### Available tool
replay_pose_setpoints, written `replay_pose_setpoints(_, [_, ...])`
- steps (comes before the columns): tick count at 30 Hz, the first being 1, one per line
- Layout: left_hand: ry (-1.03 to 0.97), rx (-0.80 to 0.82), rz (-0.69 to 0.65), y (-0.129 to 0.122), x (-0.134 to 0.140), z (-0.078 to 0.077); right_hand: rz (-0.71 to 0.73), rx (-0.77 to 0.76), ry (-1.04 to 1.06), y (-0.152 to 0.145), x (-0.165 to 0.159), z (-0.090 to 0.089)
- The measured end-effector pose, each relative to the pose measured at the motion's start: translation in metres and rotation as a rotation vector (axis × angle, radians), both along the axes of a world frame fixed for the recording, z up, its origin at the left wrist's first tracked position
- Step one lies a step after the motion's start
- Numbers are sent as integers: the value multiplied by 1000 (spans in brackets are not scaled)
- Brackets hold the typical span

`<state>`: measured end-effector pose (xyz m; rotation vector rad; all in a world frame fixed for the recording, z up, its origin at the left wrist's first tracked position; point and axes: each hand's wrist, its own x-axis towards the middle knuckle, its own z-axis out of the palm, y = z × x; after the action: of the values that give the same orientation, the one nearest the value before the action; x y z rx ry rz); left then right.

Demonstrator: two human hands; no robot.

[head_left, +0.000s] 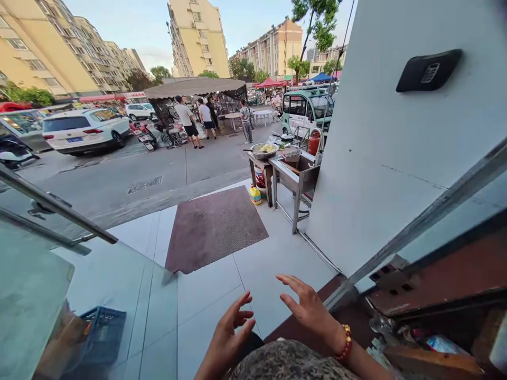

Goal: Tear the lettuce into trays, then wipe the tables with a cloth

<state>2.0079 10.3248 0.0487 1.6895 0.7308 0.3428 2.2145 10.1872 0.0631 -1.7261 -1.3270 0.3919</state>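
Tall yellow apartment buildings (200,39) stand beyond the street, and a grey-brown fabric canopy (194,87) shelters people in front of them. A smooth white wall (348,174) rises at right, bearing a black plastic slanted fitting (430,71) with a pale block of marks. A white car (85,129) at left shows a blue rear plate, its characters too small to read; the lettering on the door of a pale green-and-white van (304,108) is equally illegible. On the white tiled floor (209,290) lies a reddish-brown rectangular mat (217,227), flat and slightly textured, just ahead of the hands. Past its far right corner, a wooden-legged tabletop (270,184) carries a round metal basin (264,152) of pale yellowish food. A yellow plastic bottle (255,195) with a blurred label stands on the floor beside the mat. Dark mottled patterned fabric (289,361) fills the bottom edge, below and between the hands. The left hand (233,327) is empty, fingers loosely bent, thumb apart; the right hand (309,309) is empty too, fingers extended, a red-and-gold beaded bracelet (346,343) around its wrist.
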Motion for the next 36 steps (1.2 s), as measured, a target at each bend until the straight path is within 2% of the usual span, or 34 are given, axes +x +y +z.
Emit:
replay_pose_setpoints(2, [27, -32, 4, 39, 23, -2, 44, 34, -25, 41, 25, 10])
replay_pose_setpoints(4, [53, -31, -5, 82, 50, -7, 19, 37, -28, 77, 51, 13])
replay_pose_setpoints(10, [83, 42, -112, 238, 151, -19, -232, 2, 120, 176, 138, -6])
replay_pose_setpoints(15, [84, 91, -249, 367, 253, -11, -488, 67, 343, 277, 205, -18])
replay_pose_setpoints(18, [74, 101, -374, 429, 322, 1, -551, 45, 299, 327, 237, -15])
replay_pose_setpoints(22, [107, 178, -564, 484, 420, 15, -630, -100, 38, 363, 279, -14])
replay_pose_setpoints(25, [94, 267, -678, 511, 490, 15, -737, -162, 78, 373, 319, -24])
replay_pose_setpoints(30, [87, 470, -694, 554, 586, -5, -787, -144, 166, 393, 402, -38])
replay_pose_setpoints(36, [69, 722, -669, 635, 700, -32, -765, -90, 152, 437, 481, -25])
